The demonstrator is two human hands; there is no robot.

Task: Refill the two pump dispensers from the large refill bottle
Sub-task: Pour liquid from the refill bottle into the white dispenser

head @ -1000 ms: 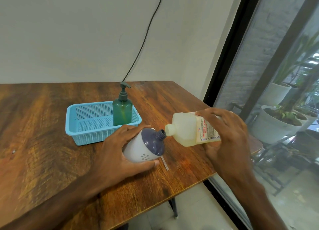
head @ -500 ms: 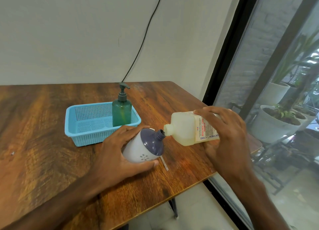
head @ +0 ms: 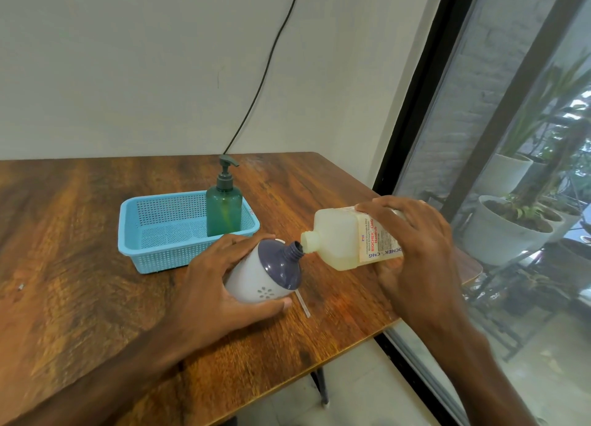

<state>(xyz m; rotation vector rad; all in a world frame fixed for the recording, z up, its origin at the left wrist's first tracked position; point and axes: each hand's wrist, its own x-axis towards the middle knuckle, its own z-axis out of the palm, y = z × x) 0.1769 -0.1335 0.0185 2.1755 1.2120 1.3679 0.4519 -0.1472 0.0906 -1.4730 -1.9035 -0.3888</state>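
Our left hand wraps the tilted white dispenser, smooth and rounded with a purple threaded neck, above the grained wooden table. Our right hand grips the translucent, squarish refill bottle, its spout at that neck. The green pump dispenser stands in a perforated blue basket. We cannot make out any flow.

Refill bottle, white paper label: the brand "BIOCHEK CHG" is printed lengthwise in red, "Handrub" is set beside it in red, and "3-4" is marked in blue toward the neck. On the label's lower face "OCHEK CHG" is repeated in darker print, seen upside down, its first letters being covered by the right hand. The finer lines are printed too small to be read.
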